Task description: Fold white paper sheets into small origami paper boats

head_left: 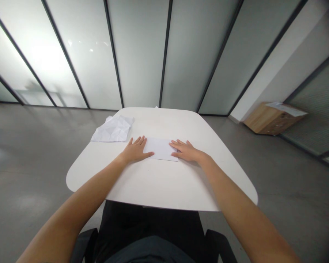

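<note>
A folded white sheet of paper [160,149] lies flat at the middle of the white rounded table [164,182]. My left hand [135,149] rests palm down on the table, its fingertips overlapping the sheet's left end. My right hand [186,151] lies palm down on the sheet's right end. Neither hand grips anything. Farther left, a creased, crinkled sheet of white paper [112,129] lies near the table's far edge, beyond my left hand.
The table's rounded edges drop to a grey polished floor [30,164]. Frosted glass panels [139,54] stand beyond it. A wooden box [272,120] with papers on top sits on the floor at right. Black chair arms [84,244] flank my lap.
</note>
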Demonstrator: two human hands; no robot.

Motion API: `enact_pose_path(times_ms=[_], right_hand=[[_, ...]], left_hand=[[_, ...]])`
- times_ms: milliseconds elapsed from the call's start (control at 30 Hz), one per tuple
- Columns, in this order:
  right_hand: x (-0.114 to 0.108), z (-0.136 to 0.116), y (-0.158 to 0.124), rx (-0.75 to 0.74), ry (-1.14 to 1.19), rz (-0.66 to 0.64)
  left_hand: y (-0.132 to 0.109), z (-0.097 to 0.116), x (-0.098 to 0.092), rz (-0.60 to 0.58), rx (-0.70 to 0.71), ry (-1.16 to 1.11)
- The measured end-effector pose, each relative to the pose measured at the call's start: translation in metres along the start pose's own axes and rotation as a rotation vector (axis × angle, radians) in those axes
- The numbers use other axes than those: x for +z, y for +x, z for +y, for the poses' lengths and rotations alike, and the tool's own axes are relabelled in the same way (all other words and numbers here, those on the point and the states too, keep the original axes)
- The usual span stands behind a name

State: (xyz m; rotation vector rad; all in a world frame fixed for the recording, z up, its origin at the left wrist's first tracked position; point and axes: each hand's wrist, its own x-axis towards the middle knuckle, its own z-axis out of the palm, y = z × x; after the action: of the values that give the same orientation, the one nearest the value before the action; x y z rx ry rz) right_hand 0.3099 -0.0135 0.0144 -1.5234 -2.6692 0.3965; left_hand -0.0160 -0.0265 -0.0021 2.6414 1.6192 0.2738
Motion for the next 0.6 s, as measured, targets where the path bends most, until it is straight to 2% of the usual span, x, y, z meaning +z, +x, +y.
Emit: enact_pose_path(times_ms=[167,433,600], right_hand=[[-0.002,-0.001,0.002,-0.018,0.025,0.005],[0.001,-0.026,0.013,-0.255,0.01,0.154],[0.006,-0.047,0.02,-0.184,-0.141,0.235]], left_hand=[[0.001,0.002,0.0,0.019,-0.002,0.0],[0.003,0.015,0.002,0.054,-0.036,0.01],[0.003,0.017,0.003,0.063,-0.037,0.006]])
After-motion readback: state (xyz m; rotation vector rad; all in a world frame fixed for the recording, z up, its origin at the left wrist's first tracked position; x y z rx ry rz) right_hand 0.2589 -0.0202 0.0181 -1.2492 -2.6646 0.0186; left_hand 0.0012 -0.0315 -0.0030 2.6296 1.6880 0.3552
